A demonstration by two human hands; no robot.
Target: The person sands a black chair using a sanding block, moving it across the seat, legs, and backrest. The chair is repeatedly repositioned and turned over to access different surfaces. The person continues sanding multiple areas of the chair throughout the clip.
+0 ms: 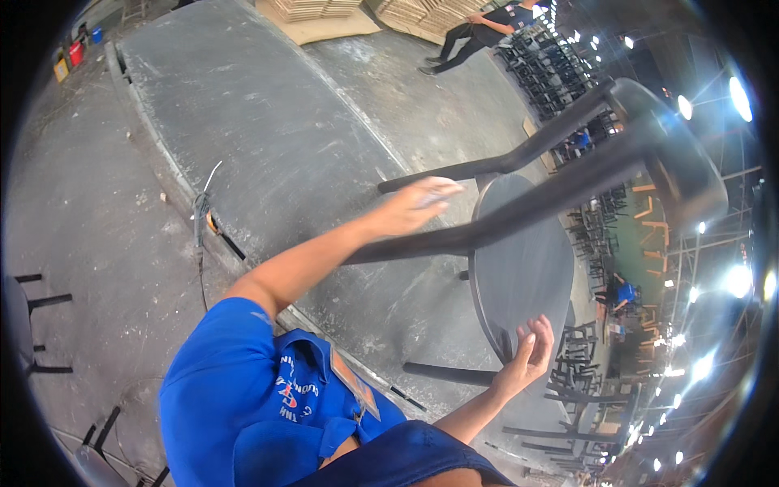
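A dark grey-black wooden chair lies tipped on the worktable, with its rounded seat [527, 276] standing on edge. Its two long rear legs [552, 183] reach across to a curved backrest [669, 154] at the upper right. My left hand [415, 205] is between these legs at their left ends, fingers drawn together around a small pale greyish thing, blurred by motion. Beside the near edge of the seat is my right hand [526, 357], fingers loosely curled and apart, nothing visible in it. A shorter front leg [449, 373] sticks out left of that hand.
The grey, scuffed worktable [243, 97] runs to the upper left. A cable with a tool-like end [203, 207] lies along its edge. Stacked cardboard [312, 10], a seated person [491, 28] and piled black chairs [544, 69] stand beyond. More chairs [24, 325] are at left.
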